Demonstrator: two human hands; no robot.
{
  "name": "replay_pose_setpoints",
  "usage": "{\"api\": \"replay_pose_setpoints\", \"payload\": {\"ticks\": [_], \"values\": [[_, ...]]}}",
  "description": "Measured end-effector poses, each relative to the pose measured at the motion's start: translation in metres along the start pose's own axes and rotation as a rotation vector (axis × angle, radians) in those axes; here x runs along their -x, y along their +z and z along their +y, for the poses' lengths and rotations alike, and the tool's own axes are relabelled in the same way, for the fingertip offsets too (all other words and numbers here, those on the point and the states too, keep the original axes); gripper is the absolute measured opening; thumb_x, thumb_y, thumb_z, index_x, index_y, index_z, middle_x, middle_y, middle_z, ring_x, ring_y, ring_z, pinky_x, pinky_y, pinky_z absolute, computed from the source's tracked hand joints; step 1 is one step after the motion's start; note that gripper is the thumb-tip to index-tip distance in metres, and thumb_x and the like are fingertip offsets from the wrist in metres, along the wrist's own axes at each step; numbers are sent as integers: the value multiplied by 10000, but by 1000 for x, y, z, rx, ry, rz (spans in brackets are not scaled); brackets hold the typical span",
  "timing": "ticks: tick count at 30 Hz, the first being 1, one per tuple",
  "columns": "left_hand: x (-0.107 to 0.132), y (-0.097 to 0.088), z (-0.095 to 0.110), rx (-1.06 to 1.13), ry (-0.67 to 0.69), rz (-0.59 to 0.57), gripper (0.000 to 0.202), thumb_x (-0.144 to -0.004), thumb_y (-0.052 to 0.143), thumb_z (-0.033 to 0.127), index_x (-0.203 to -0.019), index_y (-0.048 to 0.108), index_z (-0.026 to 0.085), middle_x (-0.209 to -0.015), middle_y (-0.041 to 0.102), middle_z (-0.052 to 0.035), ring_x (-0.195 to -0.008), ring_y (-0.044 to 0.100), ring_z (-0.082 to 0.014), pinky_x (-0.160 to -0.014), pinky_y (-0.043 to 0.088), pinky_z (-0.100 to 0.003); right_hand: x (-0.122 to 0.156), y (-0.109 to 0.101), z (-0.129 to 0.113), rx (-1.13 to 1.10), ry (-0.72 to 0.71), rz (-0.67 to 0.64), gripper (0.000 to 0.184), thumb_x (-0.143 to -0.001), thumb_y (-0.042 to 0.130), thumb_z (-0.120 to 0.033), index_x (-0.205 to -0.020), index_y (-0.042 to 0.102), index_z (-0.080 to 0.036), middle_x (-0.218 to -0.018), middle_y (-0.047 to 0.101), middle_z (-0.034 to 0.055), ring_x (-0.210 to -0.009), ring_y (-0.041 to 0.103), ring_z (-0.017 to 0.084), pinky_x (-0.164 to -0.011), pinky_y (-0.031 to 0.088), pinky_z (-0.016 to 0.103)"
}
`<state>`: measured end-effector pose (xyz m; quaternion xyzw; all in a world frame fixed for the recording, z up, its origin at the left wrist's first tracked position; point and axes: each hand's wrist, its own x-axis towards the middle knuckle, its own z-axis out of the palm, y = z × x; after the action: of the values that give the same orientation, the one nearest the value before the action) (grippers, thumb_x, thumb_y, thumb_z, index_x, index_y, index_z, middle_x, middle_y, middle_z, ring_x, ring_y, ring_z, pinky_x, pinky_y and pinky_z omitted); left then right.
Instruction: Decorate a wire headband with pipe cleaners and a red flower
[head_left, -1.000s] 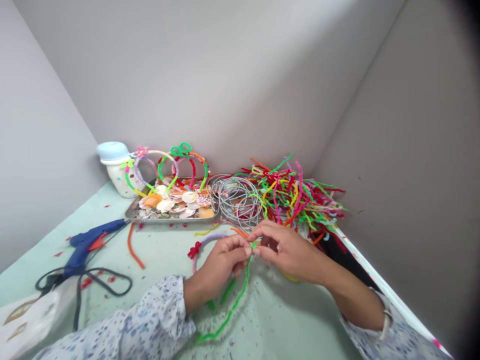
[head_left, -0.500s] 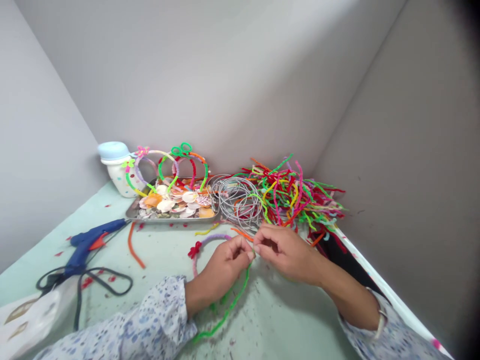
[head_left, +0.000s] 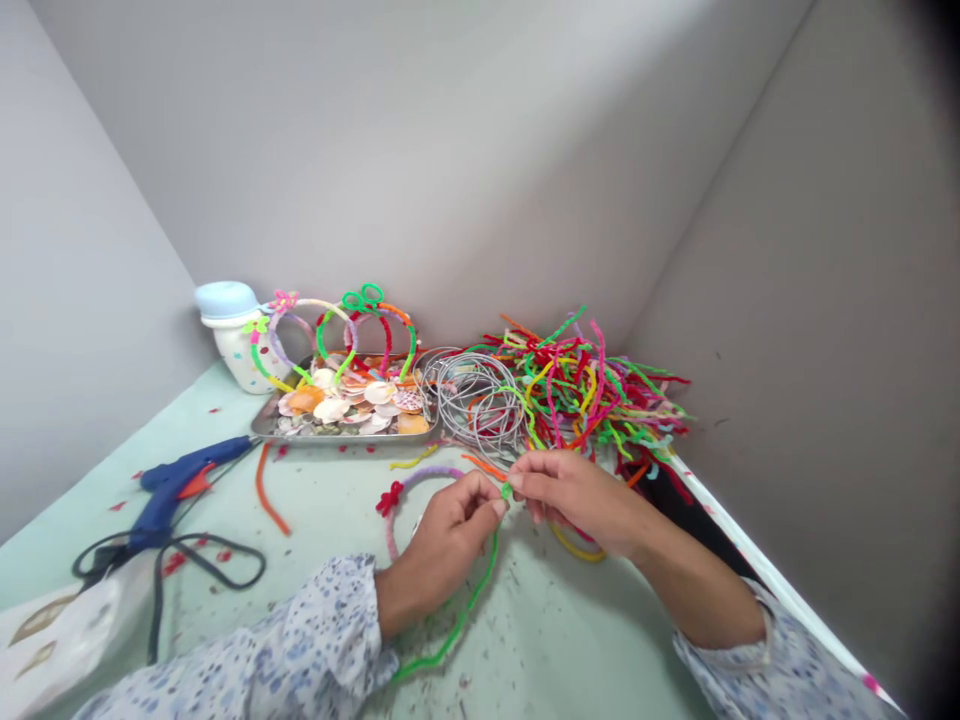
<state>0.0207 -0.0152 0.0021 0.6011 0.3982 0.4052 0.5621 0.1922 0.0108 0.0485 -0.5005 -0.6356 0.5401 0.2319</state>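
Observation:
My left hand (head_left: 444, 538) and my right hand (head_left: 579, 497) meet fingertip to fingertip over the pale green table (head_left: 570, 640). Both pinch the upper end of a long green pipe cleaner (head_left: 465, 610), which trails down and left toward my left sleeve. Just left of my left hand lies a purple-wrapped headband with a red flower (head_left: 397, 497). A yellow pipe cleaner (head_left: 574, 549) curves on the table under my right hand.
A blue glue gun (head_left: 174, 487) with a black cord lies at the left. A metal tray (head_left: 264, 427) of seashells, finished headbands (head_left: 352, 325), a white jar (head_left: 234, 335), bare wire headbands (head_left: 476, 400) and a heap of pipe cleaners (head_left: 592, 390) line the back wall.
My right hand's fingers have shifted at the green pipe cleaner's tip, uncovering the yellow pipe cleaner beneath. The green strand has swung slightly. My left hand has barely moved.

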Motion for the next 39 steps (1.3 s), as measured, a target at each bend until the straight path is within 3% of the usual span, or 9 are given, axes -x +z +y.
{"api": "replay_pose_setpoints", "payload": {"ticks": [11, 19, 26, 34, 39], "values": [[-2, 0, -2, 170, -31, -7, 141, -848, 499, 294, -774, 493, 174, -557, 434, 59, -471, 393, -81, -472, 301, -211, -4, 10, 6, -9, -140, 39, 45, -753, 529, -201, -745, 564, -174, -582, 510, -41, -519, 430, 88, -480, 310, 200], [-1, 2, -3, -6, 9, 22, 123, -839, 493, 254, -741, 487, 180, -540, 415, 64, -487, 360, -85, -478, 272, -204, -6, 22, 6, 169, -193, 183, 73, -701, 505, -166, -640, 470, -186, -572, 433, -63, -545, 393, 95, -492, 282, 207], [-2, 2, -4, 138, -33, -17, 115, -842, 478, 249, -752, 488, 178, -546, 415, 62, -472, 367, -81, -469, 295, -201, -2, 11, 2, 92, -147, 35, 61, -758, 490, -207, -730, 540, -187, -570, 510, -57, -491, 411, 85, -467, 303, 199], [-1, 2, -8, 35, -24, -18, 85, -833, 454, 198, -753, 481, 186, -536, 391, 67, -481, 349, -89, -467, 271, -205, -2, 14, -3, 327, -146, 132, 28, -683, 501, -163, -668, 510, -184, -575, 464, -52, -539, 401, 98, -482, 277, 210], [0, 1, -12, -117, 34, 35, 111, -800, 469, 140, -695, 469, 176, -603, 414, 50, -564, 356, -93, -518, 271, -206, 3, 25, -2, 684, -312, 259, 54, -679, 521, -135, -655, 501, -178, -628, 513, -16, -573, 430, 116, -534, 288, 239]]}}
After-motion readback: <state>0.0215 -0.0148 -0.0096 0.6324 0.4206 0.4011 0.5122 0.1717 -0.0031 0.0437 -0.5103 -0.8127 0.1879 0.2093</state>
